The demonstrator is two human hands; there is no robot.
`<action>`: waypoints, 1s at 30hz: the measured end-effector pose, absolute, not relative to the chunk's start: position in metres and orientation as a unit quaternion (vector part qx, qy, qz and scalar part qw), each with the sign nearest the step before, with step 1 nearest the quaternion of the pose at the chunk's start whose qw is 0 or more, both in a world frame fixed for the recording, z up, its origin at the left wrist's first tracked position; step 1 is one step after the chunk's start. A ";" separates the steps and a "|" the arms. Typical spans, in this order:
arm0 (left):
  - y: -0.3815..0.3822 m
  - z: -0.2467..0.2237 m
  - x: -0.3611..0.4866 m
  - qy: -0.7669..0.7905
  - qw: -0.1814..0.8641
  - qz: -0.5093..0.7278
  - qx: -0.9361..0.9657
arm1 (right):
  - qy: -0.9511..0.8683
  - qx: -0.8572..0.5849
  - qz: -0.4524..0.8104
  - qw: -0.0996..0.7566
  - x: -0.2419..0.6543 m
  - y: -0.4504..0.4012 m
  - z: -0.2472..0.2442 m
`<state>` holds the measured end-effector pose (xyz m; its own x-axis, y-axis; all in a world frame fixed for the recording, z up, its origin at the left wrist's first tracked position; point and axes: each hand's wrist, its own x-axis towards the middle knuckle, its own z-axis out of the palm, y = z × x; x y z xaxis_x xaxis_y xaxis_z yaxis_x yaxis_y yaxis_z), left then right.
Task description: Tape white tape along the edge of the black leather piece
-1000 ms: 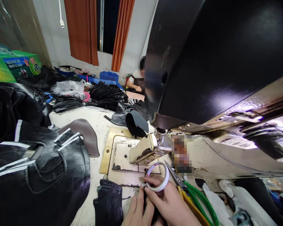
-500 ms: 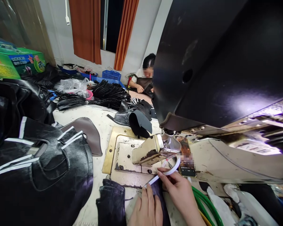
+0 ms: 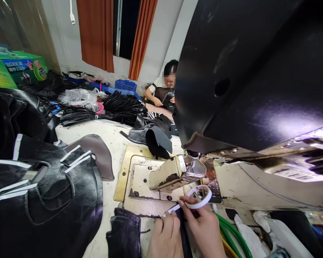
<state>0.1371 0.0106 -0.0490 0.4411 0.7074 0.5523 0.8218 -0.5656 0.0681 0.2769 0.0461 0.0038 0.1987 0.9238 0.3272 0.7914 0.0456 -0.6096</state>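
With my right hand [image 3: 203,227] I grip a narrow roll of white tape [image 3: 209,196] at its lower left edge, thumb and fingers pinched. From the roll a white strip [image 3: 174,208] runs along the top edge of a black leather piece [image 3: 185,233]. My left hand [image 3: 165,236] is closed, its bent fingertips gripping the taped edge of that piece; the thumb is hidden. Left of it lies a small stack of black leather pieces [image 3: 123,233]. Just beyond my hands stands the pale, chipped arm of the sewing machine [image 3: 164,173].
The dark machine head [image 3: 247,82] overhangs the right side. Large black leather panels with white-taped edges [image 3: 78,200] cover the left of the table. Bundled black strips [image 3: 123,107] lie farther back. A person [image 3: 158,95] works beyond. A green hose [image 3: 234,233] passes at lower right.
The tape roll has turned to show its full ring and shifted slightly right. My left fingers have curled more at the leather edge. The view has shifted slightly.
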 end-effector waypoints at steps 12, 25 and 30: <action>0.013 -0.038 0.136 -0.503 0.058 -0.273 -0.818 | -0.664 -0.668 0.079 0.326 0.279 0.048 -0.006; 0.046 0.062 0.111 -0.446 -0.460 -0.439 -0.630 | -0.565 -0.594 0.345 0.458 0.273 0.027 0.061; 0.042 0.074 0.113 -0.426 -0.506 -0.440 -0.608 | -0.555 -0.606 0.286 0.494 0.279 0.021 0.061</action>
<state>0.1127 0.0415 0.0736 0.2505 0.9626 0.1033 0.0721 -0.1250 0.9895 0.2786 0.0215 0.0605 0.2206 0.9545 0.2005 0.3890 0.1024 -0.9155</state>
